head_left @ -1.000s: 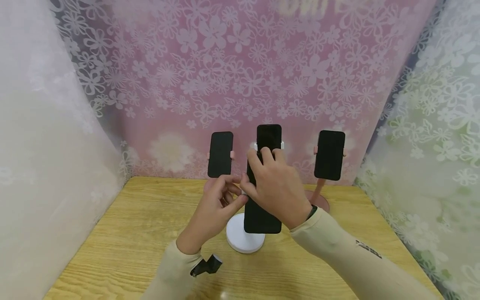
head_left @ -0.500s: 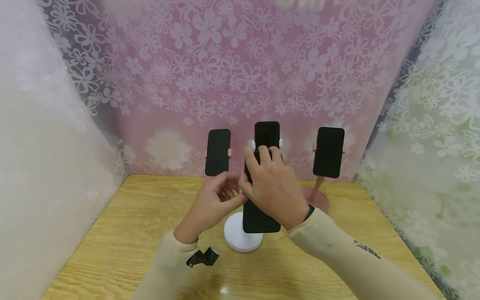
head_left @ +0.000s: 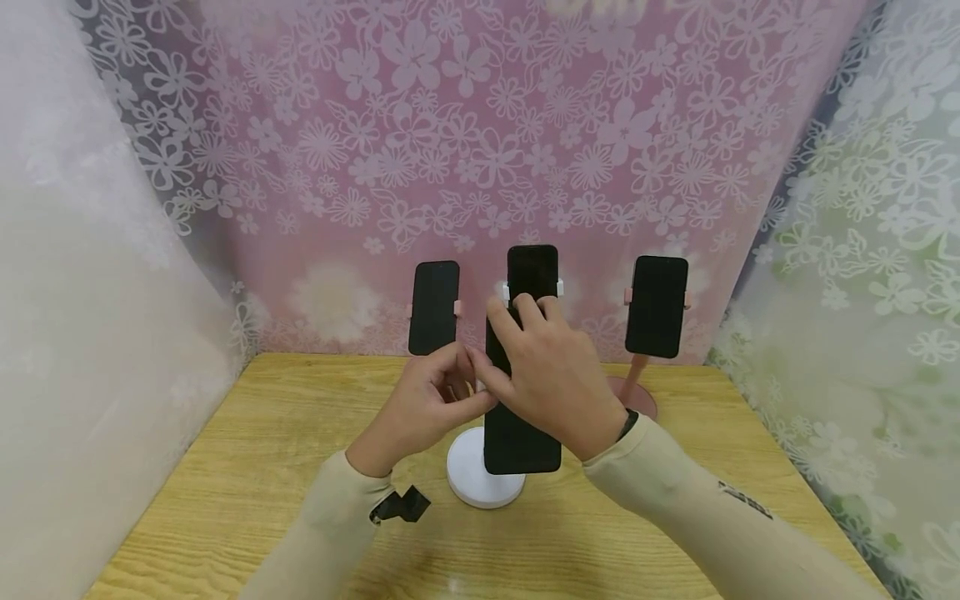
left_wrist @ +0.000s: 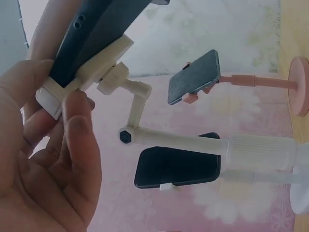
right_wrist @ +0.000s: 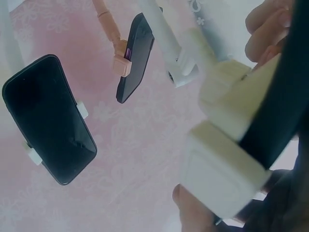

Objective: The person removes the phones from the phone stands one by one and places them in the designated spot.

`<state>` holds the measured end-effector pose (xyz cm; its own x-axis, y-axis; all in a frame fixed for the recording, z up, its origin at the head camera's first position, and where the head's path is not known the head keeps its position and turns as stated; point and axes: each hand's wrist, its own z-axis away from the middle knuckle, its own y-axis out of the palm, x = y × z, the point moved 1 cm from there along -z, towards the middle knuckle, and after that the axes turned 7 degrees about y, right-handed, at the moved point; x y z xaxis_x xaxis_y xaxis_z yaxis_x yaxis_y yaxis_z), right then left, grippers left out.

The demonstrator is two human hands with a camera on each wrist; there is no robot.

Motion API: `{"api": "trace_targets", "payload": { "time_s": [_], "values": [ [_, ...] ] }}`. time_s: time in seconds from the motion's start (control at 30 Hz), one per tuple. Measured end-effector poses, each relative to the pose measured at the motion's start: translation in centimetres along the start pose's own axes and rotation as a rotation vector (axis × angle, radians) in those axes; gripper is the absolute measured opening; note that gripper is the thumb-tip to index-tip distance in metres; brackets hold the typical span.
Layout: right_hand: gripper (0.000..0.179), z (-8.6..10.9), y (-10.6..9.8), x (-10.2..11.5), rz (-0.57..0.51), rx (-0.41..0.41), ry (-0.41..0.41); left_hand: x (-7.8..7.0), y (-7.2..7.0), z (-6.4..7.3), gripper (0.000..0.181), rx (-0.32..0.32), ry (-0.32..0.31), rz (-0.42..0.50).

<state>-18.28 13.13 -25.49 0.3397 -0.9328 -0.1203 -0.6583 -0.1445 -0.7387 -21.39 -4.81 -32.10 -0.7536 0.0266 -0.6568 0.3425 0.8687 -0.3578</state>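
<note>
A black phone (head_left: 523, 442) sits tilted in the holder of a white phone stand (left_wrist: 188, 141), in front of the person. The right hand (head_left: 551, 375) lies across the phone's face and grips it, fingertips bent over its top edge and thumb at its left edge. At that left edge the left hand (head_left: 427, 400) pinches the white clamp (left_wrist: 50, 96) of the holder between thumb and fingers. The opposite white clamp (right_wrist: 224, 169) shows against the phone's side in the right wrist view. The hands nearly meet, and the right hand hides much of the phone's upper half.
Behind stand a left phone (head_left: 434, 308) in pink clamps, a middle phone (head_left: 533, 271) in white clamps and a right phone (head_left: 657, 307) on a pink stand. The white round base (head_left: 480, 479) rests on the wooden table (head_left: 247, 500). Floral curtains (head_left: 360, 150) enclose the back and sides.
The right thumb has slid slightly left at the phone's edge, closer over the left fingers. The head view has shifted a little. Both hands keep their hold.
</note>
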Motion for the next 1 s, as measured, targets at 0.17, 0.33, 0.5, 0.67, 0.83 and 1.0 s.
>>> {"api": "trace_targets", "payload": {
  "time_s": [0.17,0.33,0.5,0.67,0.83,1.0],
  "values": [
    [0.05,-0.17,-0.17,0.08,0.005,-0.009,-0.001,-0.11,-0.15,-0.11,0.012,0.016,0.002,0.0],
    [0.05,-0.29,-0.29,0.24,0.032,-0.015,-0.008,-0.27,-0.22,-0.25,0.009,0.043,0.03,-0.022],
    [0.047,-0.39,-0.5,0.19,0.019,-0.002,-0.013,-0.29,-0.19,-0.39,0.01,0.056,0.067,-0.044],
    [0.043,-0.42,-0.59,0.05,-0.008,0.029,-0.027,-0.09,-0.01,-0.32,0.013,0.049,0.08,-0.039],
    [0.042,-0.49,-0.35,-0.32,-0.046,0.044,-0.028,0.0,0.19,-0.38,0.014,0.042,0.054,-0.025],
    [0.043,-0.31,0.0,-0.45,-0.08,0.031,-0.022,0.2,0.26,-0.32,0.013,0.056,0.028,0.003]
  ]
}}
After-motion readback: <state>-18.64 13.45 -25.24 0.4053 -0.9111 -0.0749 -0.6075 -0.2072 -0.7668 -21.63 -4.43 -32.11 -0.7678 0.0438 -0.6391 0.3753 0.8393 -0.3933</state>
